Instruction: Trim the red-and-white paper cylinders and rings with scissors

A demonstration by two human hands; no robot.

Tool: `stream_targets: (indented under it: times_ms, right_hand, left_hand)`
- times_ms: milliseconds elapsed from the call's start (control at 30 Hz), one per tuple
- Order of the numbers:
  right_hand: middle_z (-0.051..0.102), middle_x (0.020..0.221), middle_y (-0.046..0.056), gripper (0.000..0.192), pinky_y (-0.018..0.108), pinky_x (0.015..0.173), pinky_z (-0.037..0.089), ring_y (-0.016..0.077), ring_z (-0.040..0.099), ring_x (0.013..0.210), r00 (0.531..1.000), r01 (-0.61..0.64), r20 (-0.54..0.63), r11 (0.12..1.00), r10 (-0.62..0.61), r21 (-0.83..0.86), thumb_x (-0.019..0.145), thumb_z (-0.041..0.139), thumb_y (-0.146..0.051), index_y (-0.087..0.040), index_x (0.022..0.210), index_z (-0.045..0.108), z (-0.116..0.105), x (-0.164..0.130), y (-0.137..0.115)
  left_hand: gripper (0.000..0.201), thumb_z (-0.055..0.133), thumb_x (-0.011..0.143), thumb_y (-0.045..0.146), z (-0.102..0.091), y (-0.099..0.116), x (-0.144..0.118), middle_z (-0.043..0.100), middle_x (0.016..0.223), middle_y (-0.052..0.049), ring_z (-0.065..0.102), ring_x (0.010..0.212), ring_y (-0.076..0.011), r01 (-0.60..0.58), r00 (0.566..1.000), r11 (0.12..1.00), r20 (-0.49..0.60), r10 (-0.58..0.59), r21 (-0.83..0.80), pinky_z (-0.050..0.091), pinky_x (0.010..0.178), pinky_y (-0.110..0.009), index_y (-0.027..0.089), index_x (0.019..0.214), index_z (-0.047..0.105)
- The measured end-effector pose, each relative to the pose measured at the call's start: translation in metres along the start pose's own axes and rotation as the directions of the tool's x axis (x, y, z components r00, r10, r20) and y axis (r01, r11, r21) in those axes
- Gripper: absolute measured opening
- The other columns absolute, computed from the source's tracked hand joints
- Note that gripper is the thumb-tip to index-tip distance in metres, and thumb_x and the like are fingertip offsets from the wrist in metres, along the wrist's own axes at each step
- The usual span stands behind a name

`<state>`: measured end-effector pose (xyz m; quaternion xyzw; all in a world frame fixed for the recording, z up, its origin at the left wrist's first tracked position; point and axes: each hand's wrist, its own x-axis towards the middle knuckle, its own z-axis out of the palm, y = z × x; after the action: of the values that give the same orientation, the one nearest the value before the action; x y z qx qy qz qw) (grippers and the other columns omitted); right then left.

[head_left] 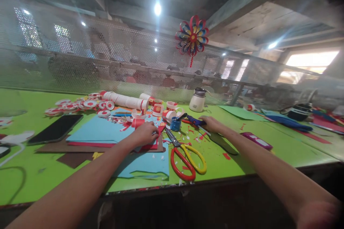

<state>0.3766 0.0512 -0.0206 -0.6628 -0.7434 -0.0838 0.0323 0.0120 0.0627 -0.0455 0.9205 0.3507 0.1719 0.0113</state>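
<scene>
Left hand (pixel 145 133) presses red paper (pixel 150 143) on the blue sheet (pixel 99 130) mid-surface, fingers curled on it. Right hand (pixel 212 123), fingers closed, grips a blue-handled cutter (pixel 195 121) beside the blue pot (pixel 175 124); scissors (pixel 185 157) lie near the front edge of the green surface (pixel 285 146).

Matt blue paper sheets (pixel 99 130), glossy plastic-handled metal scissors (pixel 185 157), smooth green tabletop (pixel 282 146).

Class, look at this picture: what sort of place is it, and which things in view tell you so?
Probably a paper-craft workshop. A green worktable is strewn with coloured paper sheets and red scraps, with scissors and a stack of paper cups. A finished paper pinwheel hangs on the mesh partition.
</scene>
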Motion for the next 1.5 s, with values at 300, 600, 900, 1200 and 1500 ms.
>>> stream_targets:
  times_ms: [300, 600, 900, 1200, 1500]
  right_hand:
    - [0.067, 0.089, 0.008, 0.026, 0.029, 0.076, 0.044, 0.0174, 0.06, 0.079, 0.981, 0.055, -0.189, 0.993, -0.034, 0.108, 0.089, 0.046, -0.028, -0.013, 0.101, 0.064, -0.035, -0.065, -0.092]
    - [0.063, 0.102, 0.01, 0.052, 0.031, 0.071, 0.039, 0.0243, 0.058, 0.086, 0.993, 0.116, 0.001, 0.99, -0.116, 0.077, 0.074, 0.054, -0.031, -0.026, 0.126, 0.05, -0.022, -0.123, -0.167]
    - [0.067, 0.078, 0.005, 0.046, 0.024, 0.059, 0.035, 0.0179, 0.057, 0.069, 0.994, 0.089, 0.048, 0.979, -0.099, 0.186, 0.069, 0.053, -0.021, -0.02, 0.115, 0.06, -0.025, -0.101, -0.148]
    - [0.067, 0.084, 0.008, 0.039, 0.026, 0.063, 0.04, 0.0191, 0.059, 0.073, 0.996, 0.087, -0.015, 0.986, -0.085, 0.143, 0.075, 0.054, -0.025, -0.015, 0.112, 0.063, -0.013, -0.078, -0.129]
    - [0.066, 0.093, 0.012, 0.034, 0.033, 0.076, 0.043, 0.024, 0.059, 0.085, 0.987, 0.143, -0.086, 0.987, -0.137, 0.073, 0.084, 0.05, -0.037, -0.015, 0.106, 0.064, -0.013, -0.075, -0.122]
  left_hand:
    - [0.028, 0.047, 0.081, 0.031, 0.001, -0.002, 0.0, 0.061, 0.089, -0.009, 0.055, 0.08, -0.0192, -0.006, 1.0, 1.0, 0.003, 0.006, 0.008, 0.04, 0.07, -0.028, 0.018, 0.087, 0.071]
    - [0.029, 0.047, 0.081, 0.031, -0.001, 0.0, -0.002, 0.061, 0.089, -0.009, 0.055, 0.08, -0.02, -0.001, 1.0, 1.0, -0.003, 0.001, -0.013, 0.04, 0.072, -0.029, 0.019, 0.091, 0.071]
    - [0.029, 0.046, 0.08, 0.027, -0.006, 0.004, -0.004, 0.062, 0.086, -0.009, 0.056, 0.074, -0.0187, -0.02, 1.0, 1.0, 0.006, 0.02, -0.004, 0.04, 0.067, -0.028, 0.017, 0.09, 0.072]
    - [0.029, 0.048, 0.079, 0.029, -0.005, 0.003, -0.002, 0.062, 0.092, -0.009, 0.056, 0.079, -0.0183, 0.018, 1.0, 1.0, 0.019, -0.018, -0.003, 0.04, 0.069, -0.027, 0.019, 0.092, 0.071]
    - [0.028, 0.047, 0.081, 0.029, -0.002, 0.002, -0.003, 0.063, 0.087, -0.01, 0.055, 0.082, -0.0195, 0.001, 1.0, 1.0, -0.015, -0.002, -0.017, 0.039, 0.071, -0.028, 0.018, 0.089, 0.071]
